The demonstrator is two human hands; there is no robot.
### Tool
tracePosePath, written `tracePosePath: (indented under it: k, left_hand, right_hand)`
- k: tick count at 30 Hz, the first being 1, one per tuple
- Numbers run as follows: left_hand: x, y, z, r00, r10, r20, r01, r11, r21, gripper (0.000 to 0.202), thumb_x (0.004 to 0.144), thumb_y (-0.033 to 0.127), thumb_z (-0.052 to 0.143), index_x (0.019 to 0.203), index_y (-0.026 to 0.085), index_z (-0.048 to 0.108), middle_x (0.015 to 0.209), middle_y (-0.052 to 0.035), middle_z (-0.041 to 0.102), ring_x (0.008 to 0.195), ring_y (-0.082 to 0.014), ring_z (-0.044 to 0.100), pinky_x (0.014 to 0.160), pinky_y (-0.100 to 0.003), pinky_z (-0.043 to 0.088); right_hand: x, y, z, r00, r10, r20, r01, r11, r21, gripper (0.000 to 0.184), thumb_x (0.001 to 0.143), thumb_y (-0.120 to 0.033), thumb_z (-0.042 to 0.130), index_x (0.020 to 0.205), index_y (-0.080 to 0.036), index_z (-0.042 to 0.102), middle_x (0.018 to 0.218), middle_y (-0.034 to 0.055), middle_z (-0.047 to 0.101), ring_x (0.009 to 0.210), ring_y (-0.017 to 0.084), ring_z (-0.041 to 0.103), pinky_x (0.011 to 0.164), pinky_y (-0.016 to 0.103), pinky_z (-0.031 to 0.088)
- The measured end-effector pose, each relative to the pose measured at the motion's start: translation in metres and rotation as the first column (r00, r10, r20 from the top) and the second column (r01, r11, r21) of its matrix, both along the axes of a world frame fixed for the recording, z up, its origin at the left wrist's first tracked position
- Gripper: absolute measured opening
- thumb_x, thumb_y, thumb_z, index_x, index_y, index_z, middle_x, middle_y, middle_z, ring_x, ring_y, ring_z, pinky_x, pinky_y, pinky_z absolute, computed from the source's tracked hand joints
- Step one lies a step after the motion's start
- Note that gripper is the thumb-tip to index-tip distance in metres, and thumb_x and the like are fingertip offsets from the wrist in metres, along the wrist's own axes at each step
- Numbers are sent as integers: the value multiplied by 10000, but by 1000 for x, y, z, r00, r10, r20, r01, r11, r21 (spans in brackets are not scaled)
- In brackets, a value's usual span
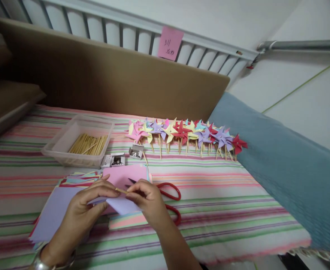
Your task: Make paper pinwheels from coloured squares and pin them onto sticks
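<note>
My right hand [149, 200] pinches one end of a short wooden stick [121, 191]. The stick's other end meets the fingertips of my left hand [91, 200]. Just under the stick is a folded-looking purple paper [124, 207], with the left thumb and fingers closed at its edge. Parts of this paper are hidden by both hands. Below the hands lies a pink sheet [117, 173] on a paper pile. Scissors with red handles [178, 195] rest there too, their blades partly behind my right hand.
Several paper pinwheels [181, 132] lie in a row at the back. A clear plastic tray [55, 150] contains wooden sticks. Beside it are small boxes of metal pins [136, 151]. A purple-topped paper stack [52, 213] lies left. Cardboard [111, 78] stands behind the striped cloth [223, 225].
</note>
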State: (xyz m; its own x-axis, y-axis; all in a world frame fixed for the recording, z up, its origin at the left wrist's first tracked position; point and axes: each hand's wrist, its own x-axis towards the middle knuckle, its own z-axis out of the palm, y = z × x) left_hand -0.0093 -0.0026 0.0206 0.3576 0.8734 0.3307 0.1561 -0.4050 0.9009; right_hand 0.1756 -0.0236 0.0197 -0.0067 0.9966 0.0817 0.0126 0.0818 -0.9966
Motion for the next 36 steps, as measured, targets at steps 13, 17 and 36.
tracePosePath:
  k: [13, 17, 36]
  left_hand:
    - [-4, -5, -7, 998, 57, 18, -58, 997, 41, 177, 776, 152, 620, 822, 310, 685, 881, 41, 689, 874, -161, 632, 856, -299, 418]
    - [-4, -5, -8, 998, 58, 20, -58, 998, 33, 166, 777, 158, 622, 819, 305, 687, 882, 37, 691, 877, -163, 631, 855, -299, 418]
    - [-5, -6, -8, 996, 93, 17, -93, 995, -28, 75, 766, 207, 638, 768, 258, 692, 853, -1, 704, 866, -189, 637, 831, -314, 441]
  right_hand:
    - [-5, -1, -2, 999, -31, -31, 30, 999, -24, 70, 657, -179, 746, 618, -171, 689, 612, -37, 530, 562, 94, 481, 530, 200, 372]
    - [-7, -2, -2, 998, -48, -28, 47, 999, -25, 84, 651, -204, 751, 611, -172, 685, 615, -34, 530, 566, 97, 473, 535, 207, 368]
    - [-12, -3, -3, 997, -77, 15, 77, 997, 14, 162, 655, -312, 772, 614, -181, 687, 617, -33, 545, 593, 108, 491, 568, 226, 371]
